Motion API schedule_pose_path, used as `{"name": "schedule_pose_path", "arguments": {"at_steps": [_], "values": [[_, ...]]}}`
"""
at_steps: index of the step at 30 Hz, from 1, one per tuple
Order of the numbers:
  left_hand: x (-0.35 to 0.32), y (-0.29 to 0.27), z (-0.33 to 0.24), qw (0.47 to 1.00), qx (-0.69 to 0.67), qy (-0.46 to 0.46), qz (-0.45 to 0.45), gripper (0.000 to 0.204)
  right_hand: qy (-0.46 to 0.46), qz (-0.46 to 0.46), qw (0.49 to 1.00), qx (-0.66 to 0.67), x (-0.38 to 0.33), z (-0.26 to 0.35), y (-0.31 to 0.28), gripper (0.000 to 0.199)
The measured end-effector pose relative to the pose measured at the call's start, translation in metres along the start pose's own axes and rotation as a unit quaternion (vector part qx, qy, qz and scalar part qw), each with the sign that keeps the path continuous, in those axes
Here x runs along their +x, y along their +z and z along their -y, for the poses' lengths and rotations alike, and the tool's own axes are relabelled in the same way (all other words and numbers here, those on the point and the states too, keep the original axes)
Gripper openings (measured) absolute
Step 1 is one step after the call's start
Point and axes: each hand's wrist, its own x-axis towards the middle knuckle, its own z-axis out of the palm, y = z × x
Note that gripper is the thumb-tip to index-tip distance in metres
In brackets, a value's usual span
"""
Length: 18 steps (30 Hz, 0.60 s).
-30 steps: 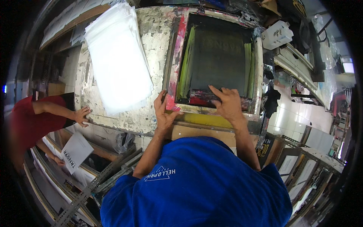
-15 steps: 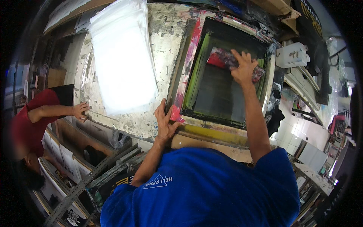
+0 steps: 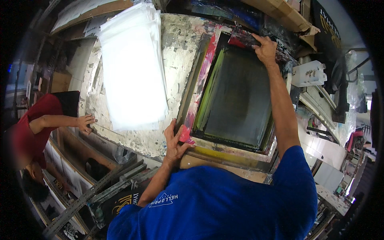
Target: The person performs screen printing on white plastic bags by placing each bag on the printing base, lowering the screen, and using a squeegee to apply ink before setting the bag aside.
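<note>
A screen printing frame (image 3: 201, 82) with pink and red ink stains on its left rail lies on the worktable, its dark mesh (image 3: 240, 96) bordered by green streaks. At the frame's near left corner, my left hand (image 3: 174, 143) grips the edge, with thumb and fingers around the corner. My right hand (image 3: 267, 50) is closed on an ink-smeared squeegee (image 3: 240, 41) at the far end of the frame. Part of the squeegee is hidden by my fingers. Left of the frame lies a stack of white translucent sheets (image 3: 134, 76).
The worktable (image 3: 174, 52) is paint-flecked. A co-worker's hand (image 3: 85, 123) rests on its left edge. A translucent plastic container (image 3: 309, 74) stands right of the frame. Cardboard (image 3: 286, 18) lies beyond it. More printing frames (image 3: 116, 200) lean at the lower left.
My right hand has pushed the squeegee from the upper part of the mesh to the frame's far end. My left hand stays on the near corner. The whole view has shifted slightly.
</note>
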Motion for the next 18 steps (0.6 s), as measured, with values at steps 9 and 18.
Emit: {"name": "schedule_pose_path", "arguments": {"at_steps": [9,18], "values": [[0.002,-0.004,-0.012,0.999,-0.041,-0.029,0.005,0.084,0.150,0.006,0.967,0.207,-0.021,0.029,-0.056,0.060],[0.013,-0.008,-0.033,0.987,-0.103,0.044,-0.116,0.084,0.177,0.061,0.912,0.364,-0.184,0.144,-0.140,0.063]]}}
